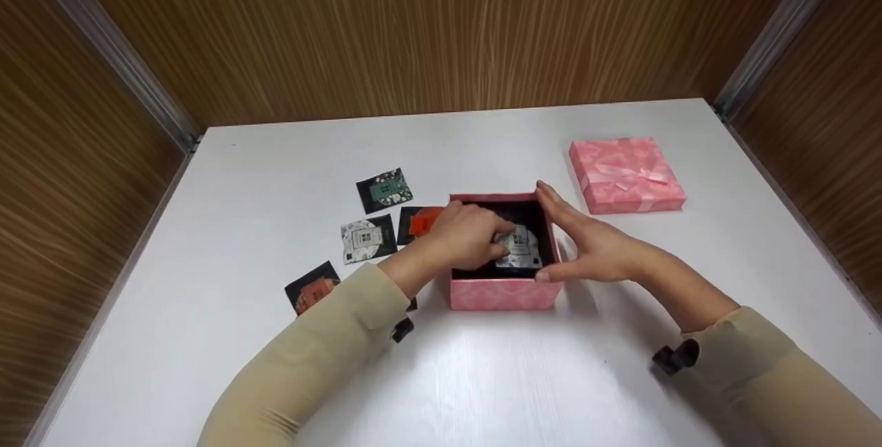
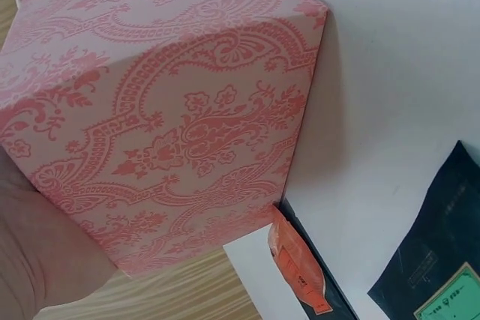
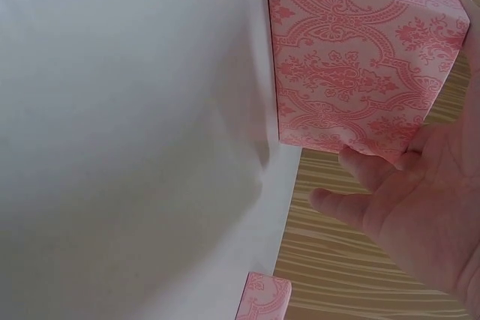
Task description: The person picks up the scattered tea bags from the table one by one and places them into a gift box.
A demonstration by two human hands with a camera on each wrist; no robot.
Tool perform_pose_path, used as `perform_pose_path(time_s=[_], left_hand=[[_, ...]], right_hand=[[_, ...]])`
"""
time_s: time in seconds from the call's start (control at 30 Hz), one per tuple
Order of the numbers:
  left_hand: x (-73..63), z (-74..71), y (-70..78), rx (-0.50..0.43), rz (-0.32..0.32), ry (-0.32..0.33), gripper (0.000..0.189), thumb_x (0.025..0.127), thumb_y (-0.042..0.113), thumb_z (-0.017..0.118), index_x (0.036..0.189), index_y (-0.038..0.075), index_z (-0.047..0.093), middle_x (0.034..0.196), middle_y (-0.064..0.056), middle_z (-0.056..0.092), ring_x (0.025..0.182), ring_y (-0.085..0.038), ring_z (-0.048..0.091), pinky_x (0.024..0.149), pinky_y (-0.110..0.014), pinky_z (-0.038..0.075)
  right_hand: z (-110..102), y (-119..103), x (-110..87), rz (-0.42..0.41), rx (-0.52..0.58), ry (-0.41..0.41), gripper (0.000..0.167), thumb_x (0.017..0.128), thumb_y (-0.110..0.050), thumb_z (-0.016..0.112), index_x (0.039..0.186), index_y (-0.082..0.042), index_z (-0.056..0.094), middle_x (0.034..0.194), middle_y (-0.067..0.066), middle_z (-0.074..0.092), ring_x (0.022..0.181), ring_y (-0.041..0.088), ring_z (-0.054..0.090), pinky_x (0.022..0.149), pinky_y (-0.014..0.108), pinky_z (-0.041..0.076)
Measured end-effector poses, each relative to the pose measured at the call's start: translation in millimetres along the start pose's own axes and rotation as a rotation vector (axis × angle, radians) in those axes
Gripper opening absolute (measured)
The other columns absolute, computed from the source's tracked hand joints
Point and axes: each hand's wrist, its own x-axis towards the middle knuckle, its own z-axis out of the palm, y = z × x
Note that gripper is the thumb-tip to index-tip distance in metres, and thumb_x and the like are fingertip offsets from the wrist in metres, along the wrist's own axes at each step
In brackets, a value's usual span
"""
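A pink patterned gift box (image 1: 503, 294) stands without its lid, its inside dark. My left hand (image 1: 468, 237) reaches over the left wall into it, index finger and thumb pinching a silver-grey sachet (image 1: 521, 254) inside. In the left wrist view the box wall hides the fingers. Spread along the right side, my right hand (image 1: 603, 248) holds the box, thumb at the near corner and fingers toward the far corner. The right wrist view shows fingertips (image 3: 360, 162) against the patterned wall.
Left of the box lie flat sachets: a green one (image 1: 386, 190), a white one (image 1: 367, 239), an orange one (image 1: 417, 222) and a red-orange one (image 1: 313, 288) partly under the left sleeve. The bow-tied pink lid (image 1: 627, 175) rests at the back right. Wood-grain panels (image 1: 441, 34) enclose the white table (image 1: 482, 378).
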Motion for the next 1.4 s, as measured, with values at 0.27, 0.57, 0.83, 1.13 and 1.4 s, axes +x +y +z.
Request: perform_pose_path(time_s=[0.27,0.57,0.83,1.13,1.4], left_hand=[[-21.1,-17.2,-15.5,-0.319,0.110,0.194,0.046,0.106,0.026,0.068,0.149,0.009,0.063,0.128,-0.010,0.073,0.118,-0.026,0.067,0.107,-0.041,0.049],[-78.0,-43.7,-66.9,-0.551,0.044,0.450,0.042,0.105,0.022,0.070,0.145,0.010,0.067,0.108,-0.004,0.073,0.103,-0.018,0.067,0.095,-0.042,0.055],[-137.4,-29.4,-124.1,-0.599,-0.162,0.410,0.046,0.105,0.024,0.071,0.149,0.013,0.064,0.114,-0.006,0.072,0.109,-0.023,0.066,0.099,-0.050,0.053],[-194.9,12.4,-167.8,-0.564,-0.294,0.316,0.056,0.101,0.025,0.075,0.151,0.005,0.059,0.130,-0.017,0.068,0.123,-0.035,0.062,0.102,-0.057,0.050],[-219.3,34.7,-181.2,-0.584,-0.339,0.249,0.072,0.093,0.032,0.084,0.153,0.003,0.056,0.145,-0.019,0.059,0.131,-0.039,0.059,0.109,-0.061,0.046]], right_hand=[[0.8,-1.5,-1.5,-0.002,0.004,-0.004,0.124,0.086,-0.051,0.087,0.172,-0.020,0.003,0.178,-0.002,-0.004,0.162,0.029,0.010,0.124,0.059,0.024],[-1.6,-3.5,1.4,0.008,-0.022,-0.004,0.126,0.085,-0.053,0.086,0.172,-0.021,0.002,0.178,-0.001,-0.005,0.163,0.029,0.007,0.125,0.059,0.025],[-1.2,-4.1,1.1,0.021,-0.015,-0.009,0.127,0.084,-0.052,0.087,0.172,-0.021,0.002,0.179,0.001,-0.004,0.163,0.030,0.005,0.125,0.060,0.023],[-0.4,-4.1,2.3,0.009,-0.008,-0.017,0.126,0.085,-0.052,0.087,0.172,-0.021,0.001,0.178,-0.002,-0.006,0.163,0.028,0.005,0.125,0.059,0.024],[-1.4,-3.5,0.0,-0.006,-0.020,-0.011,0.126,0.086,-0.050,0.087,0.172,-0.020,0.001,0.179,0.002,-0.005,0.163,0.028,0.005,0.124,0.059,0.025]])
